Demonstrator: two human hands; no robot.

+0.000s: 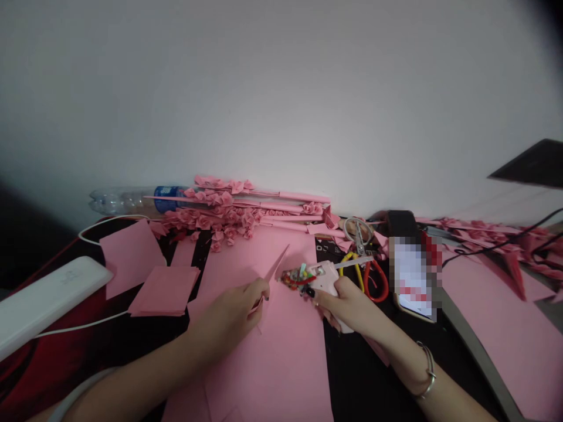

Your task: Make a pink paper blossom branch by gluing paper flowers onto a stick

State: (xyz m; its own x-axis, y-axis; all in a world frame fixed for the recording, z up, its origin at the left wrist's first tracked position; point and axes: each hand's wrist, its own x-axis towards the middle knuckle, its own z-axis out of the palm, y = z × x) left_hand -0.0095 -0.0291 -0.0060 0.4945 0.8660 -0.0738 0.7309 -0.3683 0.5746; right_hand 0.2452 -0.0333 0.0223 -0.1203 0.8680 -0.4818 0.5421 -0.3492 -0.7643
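My left hand (246, 305) is closed on a thin pink piece of paper (278, 264), whose pointed end sticks up past my fingers. Facing it, my right hand (347, 305) grips a pale hot glue gun (324, 276) with a glue stick (354, 262) jutting from its back. Colourful bits cover the front of the gun, and its nozzle points left, close to the paper but apart from it as far as I can see. Under both hands lies a large pink paper sheet (268, 363). A stack of pink paper squares (165, 290) sits left of my left hand.
Pink paper flowers on stems (229, 214) lie along the wall beside a plastic bottle (123, 200). Red-and-yellow-handled pliers (376, 284) rest behind my right hand, with a phone (413, 275) farther right. A white device (53, 299) with a cable stands at left.
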